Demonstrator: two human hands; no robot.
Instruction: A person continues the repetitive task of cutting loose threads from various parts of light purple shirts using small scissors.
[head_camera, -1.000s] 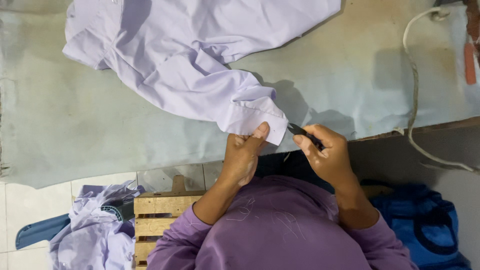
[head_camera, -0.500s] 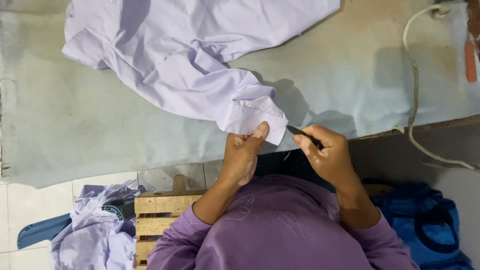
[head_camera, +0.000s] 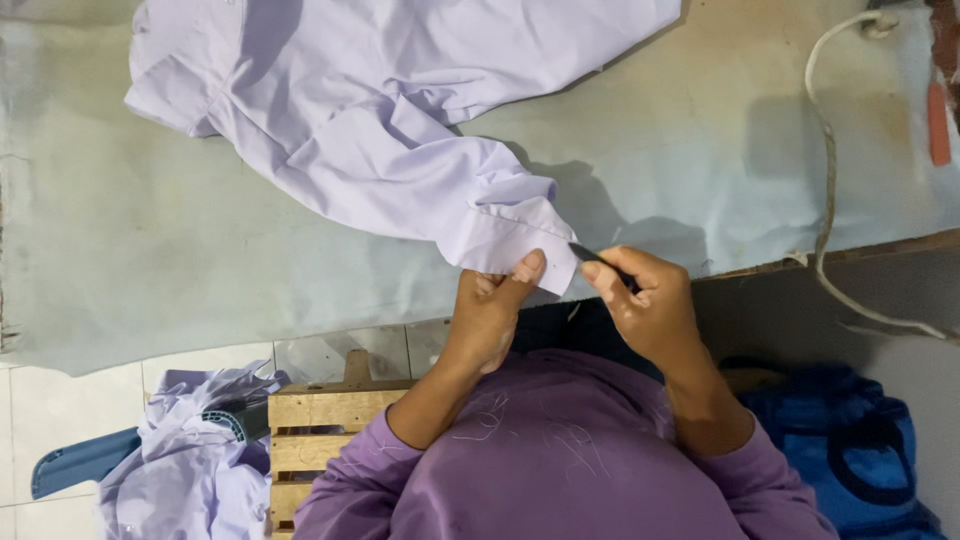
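Hardly anything has shifted since a moment ago; both hands stay at the cuff, and the right one has kept its dark tool against the same corner of cloth. Biggest of all is the table (head_camera: 180, 260), covered in pale grey-blue cloth and filling most of the view; across its upper part lies the lilac shirt (head_camera: 400, 110), spread loosely, with 1 sleeve running down toward the near edge. That sleeve ends in the cuff (head_camera: 510, 245), which hangs just over the table's edge, right in front of the person. Below, the person's purple top (head_camera: 560, 460) fills the lower middle; to its right sits a blue bag (head_camera: 850, 450) on the floor, and to the left a wooden crate (head_camera: 310, 440) with a heap of lilac cloth (head_camera: 190, 470) beside it. A white cord (head_camera: 822, 190) loops down the right side of the table. The left hand (head_camera: 490, 315) pinches the cuff's lower edge, thumb on top and fingers curled closed beneath the cloth. The right hand (head_camera: 645, 305) is closed around a small dark tool (head_camera: 595, 258), gripped between thumb and fingers; its tip touches the cuff's right corner, just beside the left thumb.
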